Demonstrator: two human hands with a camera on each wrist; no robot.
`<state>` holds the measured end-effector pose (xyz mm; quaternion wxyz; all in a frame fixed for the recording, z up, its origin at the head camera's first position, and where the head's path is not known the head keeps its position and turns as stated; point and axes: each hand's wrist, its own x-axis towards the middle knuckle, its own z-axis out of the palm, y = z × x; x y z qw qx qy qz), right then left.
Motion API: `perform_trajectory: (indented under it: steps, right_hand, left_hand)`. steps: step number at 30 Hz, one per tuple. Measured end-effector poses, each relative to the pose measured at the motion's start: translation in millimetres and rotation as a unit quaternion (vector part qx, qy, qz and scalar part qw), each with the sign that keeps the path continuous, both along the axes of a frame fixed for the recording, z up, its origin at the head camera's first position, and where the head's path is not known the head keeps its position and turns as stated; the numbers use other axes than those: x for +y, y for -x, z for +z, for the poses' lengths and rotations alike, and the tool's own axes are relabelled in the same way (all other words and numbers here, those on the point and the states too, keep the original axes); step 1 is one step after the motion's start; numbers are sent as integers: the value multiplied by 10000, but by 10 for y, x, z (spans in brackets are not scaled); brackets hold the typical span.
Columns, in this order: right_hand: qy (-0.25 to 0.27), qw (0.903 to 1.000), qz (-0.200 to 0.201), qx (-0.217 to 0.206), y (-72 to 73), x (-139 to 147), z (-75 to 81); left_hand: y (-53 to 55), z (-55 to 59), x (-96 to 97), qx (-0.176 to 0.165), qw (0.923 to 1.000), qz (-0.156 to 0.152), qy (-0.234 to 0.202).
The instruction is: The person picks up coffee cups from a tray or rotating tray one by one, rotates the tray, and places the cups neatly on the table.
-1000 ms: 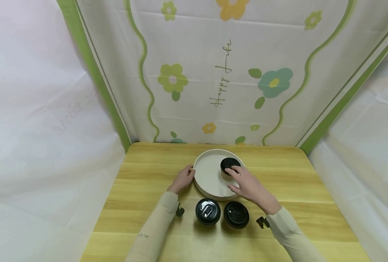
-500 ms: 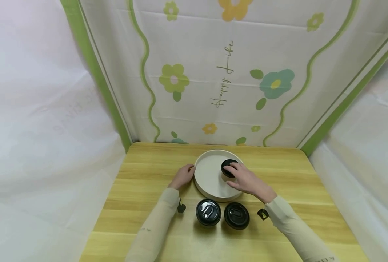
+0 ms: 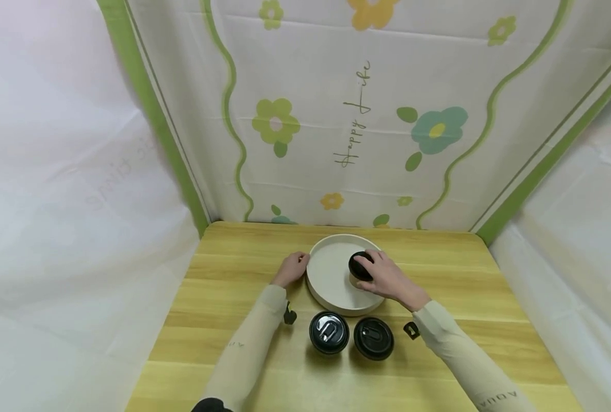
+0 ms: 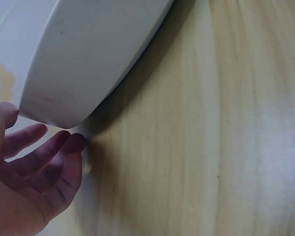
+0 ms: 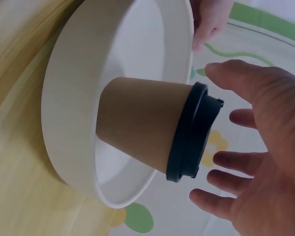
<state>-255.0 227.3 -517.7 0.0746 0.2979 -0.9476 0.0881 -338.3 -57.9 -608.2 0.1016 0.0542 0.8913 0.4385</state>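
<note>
A brown paper cup with a black lid (image 5: 143, 123) stands upright inside the round white tray (image 3: 331, 300). My right hand (image 3: 390, 280) is at the lid's right side in the head view. The right wrist view shows its thumb and fingers spread around the lid with gaps between. At the tray's left edge is my left hand (image 3: 291, 269); in the left wrist view its thumb (image 4: 9, 114) meets the rim and its bent fingers (image 4: 64, 162) lie against the outer wall. Two more black-lidded cups, one glossy (image 3: 328, 333) and one duller (image 3: 374, 339), stand in front of the tray.
The wooden table (image 3: 243, 252) reaches back to a white curtain (image 3: 305, 74) printed with flowers. White fabric walls (image 3: 78, 229) close in both sides. A dark rounded object (image 3: 209, 405) shows at the bottom edge, beside the left sleeve.
My right hand has shifted slightly left and closer around the cup's lid. My left hand stays at the tray's edge. The cups and tray keep their places.
</note>
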Motion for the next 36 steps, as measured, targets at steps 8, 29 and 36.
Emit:
perform_trajectory:
  steps: [8, 29, 36]
  right_hand:
    - [-14, 9995, -116, -278, 65, 16, -97]
    - [174, 9986, -415, -282, 46, 32, -142]
    - [338, 9978, -512, -252, 37, 52, -14]
  left_hand:
    - [66, 2, 46, 64, 9999, -17, 127]
    - [55, -120, 96, -37, 10000, -47, 59]
    - [70, -104, 94, -47, 9999, 0, 89]
